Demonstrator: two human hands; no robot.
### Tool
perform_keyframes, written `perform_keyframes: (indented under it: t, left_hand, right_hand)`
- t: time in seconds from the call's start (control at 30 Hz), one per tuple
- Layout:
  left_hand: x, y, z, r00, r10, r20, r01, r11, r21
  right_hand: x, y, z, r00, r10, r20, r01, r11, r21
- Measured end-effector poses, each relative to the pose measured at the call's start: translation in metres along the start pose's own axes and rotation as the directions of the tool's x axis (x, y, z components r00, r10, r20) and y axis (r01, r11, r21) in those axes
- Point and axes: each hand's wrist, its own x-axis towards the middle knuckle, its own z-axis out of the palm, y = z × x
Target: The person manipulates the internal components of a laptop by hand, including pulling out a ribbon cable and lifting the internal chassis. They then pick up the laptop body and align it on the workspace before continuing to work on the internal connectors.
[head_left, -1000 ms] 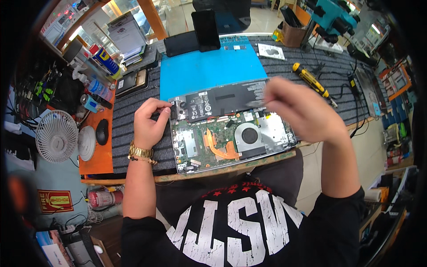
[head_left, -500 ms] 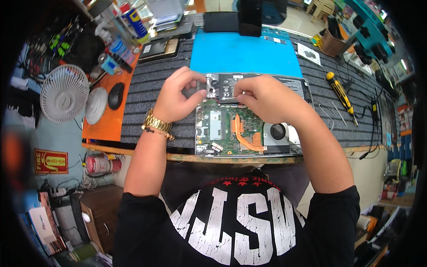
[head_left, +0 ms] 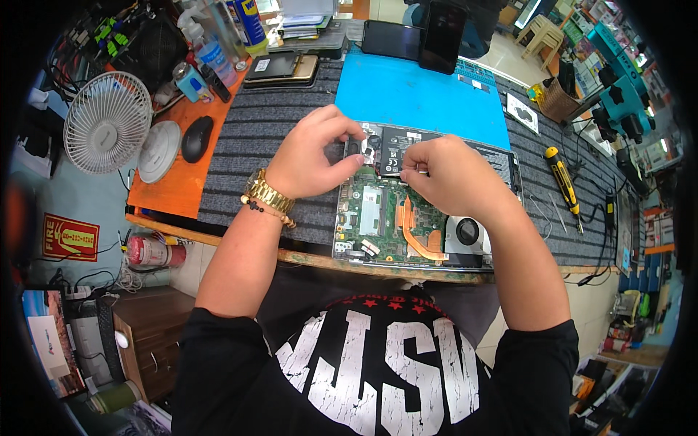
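An opened laptop base [head_left: 378,263] lies before me, its green circuit board [head_left: 378,229] bare. On it I see a copper heat pipe [head_left: 407,231], a round black-and-silver fan [head_left: 467,232] and, behind the board, a black battery [head_left: 396,138]. My left hand [head_left: 316,154] is at the base's left edge, thumb and forefinger apart around a small metal bracket area [head_left: 369,151]. My right hand [head_left: 452,174] reaches over the battery. Its fingers are pinched at the battery's near edge, above the board; what they hold, if anything, is hidden.
A blue mat [head_left: 422,98] with two dark phones [head_left: 442,36] lies behind. At right are a yellow screwdriver [head_left: 561,182], a thin metal tool [head_left: 558,214] and cables. At left stand a mouse [head_left: 196,139], a white fan [head_left: 107,122] and bottles [head_left: 212,54].
The whole view has shifted, so the bench appears farther right and slightly lower. My right fingertips have moved slightly toward the battery's near edge. My left hand stays at the laptop's left edge.
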Motion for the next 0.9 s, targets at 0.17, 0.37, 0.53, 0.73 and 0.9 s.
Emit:
perform_keyframes:
  t: [0.17,0.37,0.53,0.73,0.9]
  left_hand:
    - [0.0,-0.001,0.0,1.0,-0.01,0.007,0.01,1.0,-0.007]
    - [0.0,-0.002,0.0,1.0,-0.01,0.013,0.01,1.0,-0.011]
    - [-0.001,-0.002,0.0,1.0,-0.013,0.014,0.013,1.0,-0.004]
    - [0.0,-0.003,0.0,1.0,0.015,0.013,-0.015,1.0,-0.015]
    - [0.0,0.0,0.0,0.996,0.057,0.069,-0.052,0.996,-0.066]
  right_hand:
    - [0.002,-0.007,-0.002,1.0,-0.012,0.019,0.013,0.998,-0.056]
    - [0.004,-0.013,-0.003,0.999,-0.022,0.03,0.026,0.99,-0.14]
    - [0.005,-0.015,-0.001,0.999,-0.041,0.007,0.041,0.98,-0.195]
    - [0.005,-0.022,-0.001,0.999,-0.039,-0.02,0.033,0.97,-0.24]
    - [0.006,-0.022,-0.004,1.0,-0.022,0.021,0.026,0.972,-0.234]
